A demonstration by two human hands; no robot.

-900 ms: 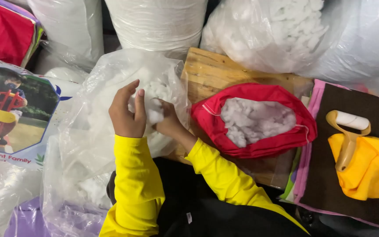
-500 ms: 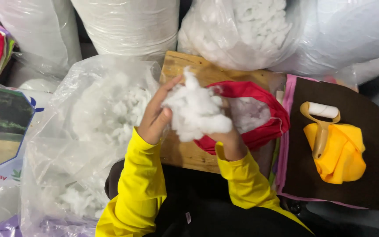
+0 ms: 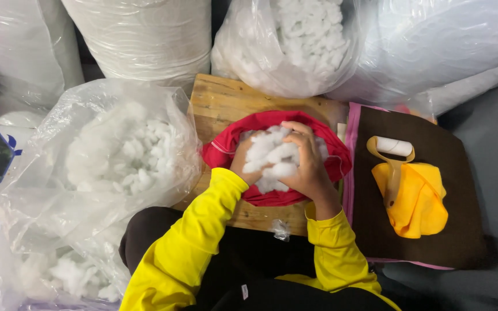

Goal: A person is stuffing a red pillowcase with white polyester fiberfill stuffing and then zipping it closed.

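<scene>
Since the earlier frame both hands have carried the white stuffing (image 3: 272,161) from mid-air down into the mouth of the red cover (image 3: 329,164), which lies on the wooden board (image 3: 220,101). Left hand (image 3: 246,161) and right hand (image 3: 306,164) are curled round the wad, pressing it in. Risk, as judged: the cover mouth is slack, so uneven pressure could push fibre over the rim onto the board, or leave lumps. The stuffing is fluffy, clumped and bright white, matching that in the clear bag (image 3: 162,121) at left. A lint roller (image 3: 393,148) rests on yellow cloth (image 3: 416,204), well apart.
</scene>
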